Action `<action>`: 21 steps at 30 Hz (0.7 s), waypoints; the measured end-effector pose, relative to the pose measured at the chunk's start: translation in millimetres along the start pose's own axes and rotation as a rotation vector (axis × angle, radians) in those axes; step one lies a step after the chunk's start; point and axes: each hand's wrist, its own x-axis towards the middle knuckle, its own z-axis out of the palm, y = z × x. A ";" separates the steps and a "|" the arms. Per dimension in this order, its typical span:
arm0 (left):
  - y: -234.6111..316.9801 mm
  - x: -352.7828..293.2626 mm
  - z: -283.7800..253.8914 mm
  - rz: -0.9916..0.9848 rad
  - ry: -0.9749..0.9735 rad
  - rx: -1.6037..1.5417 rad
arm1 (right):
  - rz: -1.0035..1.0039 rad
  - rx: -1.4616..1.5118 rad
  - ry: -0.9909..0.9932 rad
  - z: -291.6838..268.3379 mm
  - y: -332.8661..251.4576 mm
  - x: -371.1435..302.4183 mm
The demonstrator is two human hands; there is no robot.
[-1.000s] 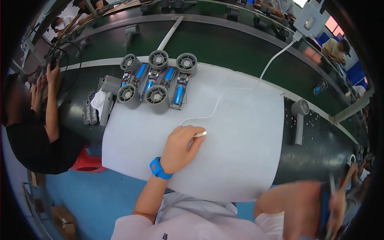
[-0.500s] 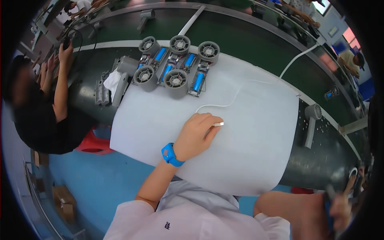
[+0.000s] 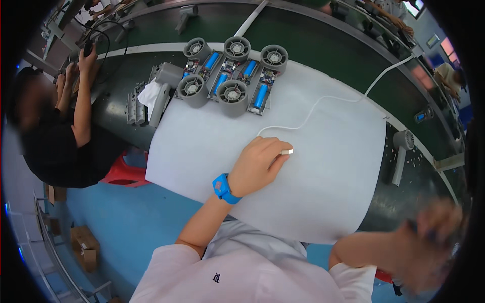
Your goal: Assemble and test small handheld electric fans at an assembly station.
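My left hand [image 3: 258,164], with a blue band [image 3: 226,189] on its wrist, is closed on a white cable [image 3: 316,108] above the white mat. The cable's small rectangular plug [image 3: 287,151] sticks out past the thumb and fingers. Out at the right edge, my right hand [image 3: 429,237] is smeared by motion; a dark shape shows in the blur, but its kind is unclear. Beyond my left hand, several opened grey handheld fans [image 3: 233,95] lie in two rows, their blue battery cells [image 3: 261,96] and circuit boards exposed.
Grey casing parts [image 3: 136,103] and a crumpled white tissue [image 3: 150,96] lie left of the white mat [image 3: 303,202]. Another grey fan [image 3: 401,154] rests on the dark bench at right. A co-worker [image 3: 60,136] sits at left beside a red stool [image 3: 129,169]. A green conveyor belt [image 3: 323,50] runs behind.
The view has shifted, moving the bench scene slightly right and up. My right hand has risen at the right edge. My left hand keeps the cable in nearly the same place over the mat.
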 end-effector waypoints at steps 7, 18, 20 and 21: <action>1.7 1.6 -0.9 0.009 -0.009 0.001 | -0.338 -0.240 0.036 -3.7 -9.5 -4.7; -4.1 -0.1 1.5 0.035 0.026 -0.009 | 0.223 0.768 -0.111 4.2 -19.5 -16.2; -2.8 -1.0 2.7 0.045 0.039 -0.011 | 0.492 1.276 -0.142 0.6 -14.3 -21.4; 0.6 -0.2 2.2 -0.008 0.055 -0.042 | 0.632 1.523 -0.159 -3.5 -10.4 -24.1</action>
